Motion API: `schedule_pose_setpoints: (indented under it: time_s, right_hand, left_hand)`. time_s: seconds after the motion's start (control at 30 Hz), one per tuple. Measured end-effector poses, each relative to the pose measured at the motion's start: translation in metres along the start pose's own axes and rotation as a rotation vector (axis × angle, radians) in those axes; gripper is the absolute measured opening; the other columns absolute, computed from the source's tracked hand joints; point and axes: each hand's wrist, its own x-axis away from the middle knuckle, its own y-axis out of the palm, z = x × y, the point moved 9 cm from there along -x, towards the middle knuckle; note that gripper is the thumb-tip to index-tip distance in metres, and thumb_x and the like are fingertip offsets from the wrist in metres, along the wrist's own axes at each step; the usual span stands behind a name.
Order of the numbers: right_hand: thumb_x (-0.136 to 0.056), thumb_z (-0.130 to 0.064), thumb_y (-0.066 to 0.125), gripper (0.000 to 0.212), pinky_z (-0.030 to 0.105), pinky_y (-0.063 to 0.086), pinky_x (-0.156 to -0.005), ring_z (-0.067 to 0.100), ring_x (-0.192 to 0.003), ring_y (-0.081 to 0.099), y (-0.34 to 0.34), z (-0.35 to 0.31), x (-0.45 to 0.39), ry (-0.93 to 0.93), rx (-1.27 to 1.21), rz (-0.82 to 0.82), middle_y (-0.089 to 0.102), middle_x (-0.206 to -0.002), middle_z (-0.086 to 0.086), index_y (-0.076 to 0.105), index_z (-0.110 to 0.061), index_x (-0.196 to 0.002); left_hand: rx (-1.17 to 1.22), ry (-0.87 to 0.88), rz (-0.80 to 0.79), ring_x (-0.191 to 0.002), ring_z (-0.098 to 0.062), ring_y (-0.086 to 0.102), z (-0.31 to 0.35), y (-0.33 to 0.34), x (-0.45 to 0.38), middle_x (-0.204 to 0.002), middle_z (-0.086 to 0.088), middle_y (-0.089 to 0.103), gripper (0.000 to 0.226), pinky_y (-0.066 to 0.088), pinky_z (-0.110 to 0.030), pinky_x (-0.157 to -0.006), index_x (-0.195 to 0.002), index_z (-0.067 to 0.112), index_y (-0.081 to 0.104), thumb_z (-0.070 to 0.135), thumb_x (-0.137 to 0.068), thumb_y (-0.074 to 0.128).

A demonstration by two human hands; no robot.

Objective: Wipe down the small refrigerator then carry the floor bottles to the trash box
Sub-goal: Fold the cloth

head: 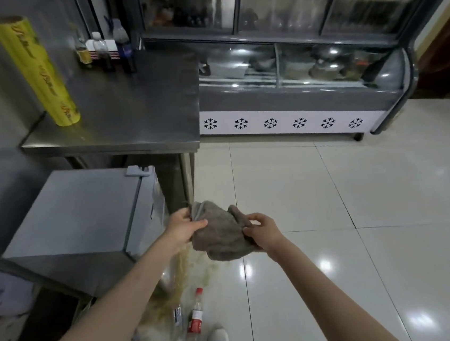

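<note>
You've got the gray rag (pixel 222 233) bunched up between both hands, held over the tiled floor (pixel 361 211): your left hand (pixel 182 227) pinches its left edge with thumb on top, and your right hand (pixel 260 229) has its fingers curled into the right side. The small refrigerator (pixel 84 215) sits just left of your hands, under the steel table (pixel 128 111). Floor bottles (pixel 196 316) lie near your foot, by the fridge's corner.

No text is legible. Yellow film roll (pixel 35 70): dark script printing, unreadable. Display freezer (pixel 294 99), right of the roll: six black snowflake signs on its white base panel (pixel 282 122). Floor bottle (pixel 196 316): red label, lettering blurred.
</note>
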Motion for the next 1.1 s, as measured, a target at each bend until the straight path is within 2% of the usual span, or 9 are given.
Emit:
schedule_pose_setpoints:
  time_s: [0.1,0.2,0.4,0.57,0.63,0.7,0.77,0.93,1.1]
  right_hand:
    - [-0.089,0.002,0.05,0.022,0.034,0.054,-0.062,0.023,-0.078,0.059,-0.015,-0.032,-0.029,-0.012,0.033,0.006,0.062,-0.09,0.011,0.054,-0.016,-0.101]
    - [-0.088,0.003,0.05,0.023,0.029,0.048,-0.054,0.019,-0.066,0.057,-0.032,-0.072,-0.06,-0.067,0.058,0.022,0.06,-0.081,0.01,0.055,-0.014,-0.103]
    - [-0.089,0.003,0.05,0.022,0.032,0.049,-0.057,0.019,-0.067,0.055,-0.063,-0.128,-0.122,-0.09,0.105,-0.005,0.059,-0.085,0.011,0.054,-0.015,-0.101]
    - [-0.087,0.003,0.052,0.023,0.032,0.051,-0.061,0.026,-0.081,0.058,-0.081,-0.176,-0.186,-0.157,0.203,-0.071,0.059,-0.094,0.013,0.056,-0.016,-0.098]
    - [-0.087,0.003,0.052,0.023,0.03,0.05,-0.059,0.025,-0.078,0.057,-0.085,-0.194,-0.21,-0.183,0.238,-0.12,0.059,-0.092,0.013,0.056,-0.016,-0.099]
    - [-0.087,0.004,0.052,0.025,0.031,0.05,-0.059,0.023,-0.076,0.056,-0.089,-0.212,-0.235,-0.193,0.27,-0.165,0.059,-0.086,0.011,0.057,-0.014,-0.103]
    - [-0.087,0.005,0.052,0.03,0.031,0.05,-0.06,0.024,-0.079,0.056,-0.088,-0.234,-0.256,-0.211,0.296,-0.218,0.058,-0.08,0.004,0.057,-0.011,-0.112]
    - [-0.088,0.007,0.048,0.035,0.027,0.05,-0.054,0.023,-0.079,0.058,-0.064,-0.27,-0.299,-0.218,0.344,-0.352,0.059,-0.083,0.004,0.056,-0.011,-0.116]
    - [-0.09,0.003,0.043,0.031,0.027,0.05,-0.055,0.016,-0.069,0.057,-0.022,-0.29,-0.34,-0.205,0.396,-0.409,0.06,-0.078,0.002,0.057,-0.011,-0.115]
  left_hand:
    - [-0.005,0.013,-0.018,-0.111,-0.028,0.059,0.036,0.007,-0.032,-0.129,-0.01,0.057,0.07,0.053,-0.043,-0.091,-0.137,0.009,0.043,0.016,-0.076,0.077]
    - [-0.028,0.058,-0.001,-0.105,-0.026,0.061,0.074,0.017,-0.059,-0.122,-0.01,0.06,0.057,0.053,-0.044,-0.09,-0.129,0.01,0.049,0.016,-0.078,0.074]
    - [0.068,0.028,0.053,-0.11,-0.028,0.057,0.123,0.043,-0.107,-0.123,-0.01,0.057,0.055,0.052,-0.041,-0.088,-0.134,0.009,0.042,0.009,-0.084,0.066]
    - [0.112,0.022,0.098,-0.102,-0.023,0.059,0.158,0.054,-0.156,-0.118,-0.007,0.061,0.043,0.05,-0.045,-0.093,-0.124,0.015,0.052,0.007,-0.084,0.065]
    - [0.149,0.0,0.122,-0.104,-0.024,0.06,0.168,0.059,-0.173,-0.118,-0.008,0.061,0.037,0.05,-0.047,-0.094,-0.118,0.018,0.055,0.006,-0.084,0.065]
    - [0.174,-0.012,0.169,-0.106,-0.026,0.06,0.176,0.06,-0.19,-0.119,-0.008,0.061,0.035,0.052,-0.045,-0.091,-0.115,0.021,0.055,0.006,-0.084,0.064]
    - [0.23,-0.011,0.235,-0.108,-0.026,0.059,0.183,0.058,-0.204,-0.121,-0.008,0.061,0.043,0.053,-0.041,-0.087,-0.123,0.02,0.053,0.005,-0.084,0.065]
    - [0.267,0.028,0.425,-0.11,-0.028,0.059,0.199,0.036,-0.226,-0.122,-0.012,0.061,0.05,0.049,-0.045,-0.096,-0.129,0.008,0.05,0.002,-0.083,0.066]
    - [0.305,0.036,0.559,-0.095,-0.024,0.06,0.204,0.002,-0.248,-0.107,-0.013,0.063,0.048,0.049,-0.036,-0.086,-0.125,0.006,0.05,-0.001,-0.081,0.068]
